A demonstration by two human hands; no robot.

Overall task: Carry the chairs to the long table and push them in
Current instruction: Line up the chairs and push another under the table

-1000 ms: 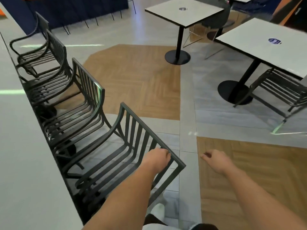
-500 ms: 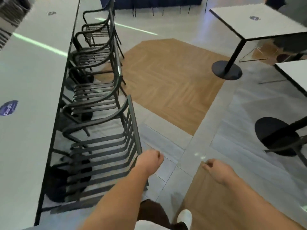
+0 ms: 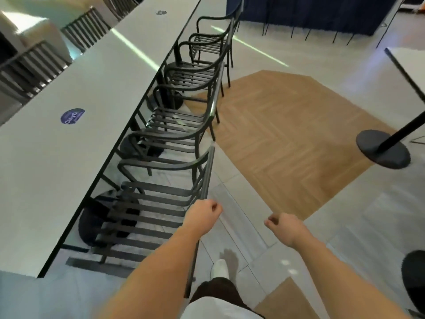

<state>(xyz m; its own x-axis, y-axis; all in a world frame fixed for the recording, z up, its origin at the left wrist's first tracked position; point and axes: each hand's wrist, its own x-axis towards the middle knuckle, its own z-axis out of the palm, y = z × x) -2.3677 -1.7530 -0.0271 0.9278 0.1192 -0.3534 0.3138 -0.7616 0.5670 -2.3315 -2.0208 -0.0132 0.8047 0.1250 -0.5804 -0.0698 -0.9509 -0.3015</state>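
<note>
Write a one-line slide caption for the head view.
Left hand grips the back of the nearest black slatted chair, last in a row at the long white table; right hand hangs free.

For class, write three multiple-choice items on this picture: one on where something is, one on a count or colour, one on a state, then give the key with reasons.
1. Where is the round purple sticker?
A. on the long table
B. on the floor
C. on a chair seat

2. How many dark chairs stand along the table's near edge?
A. two
B. four
C. seven

3. What does the right hand do?
A. grips a chair back
B. presses on the table
C. holds nothing

Key: A, the sticker lies on the long table. B, four chairs line that edge. C, the right hand hangs free over the floor.
</note>
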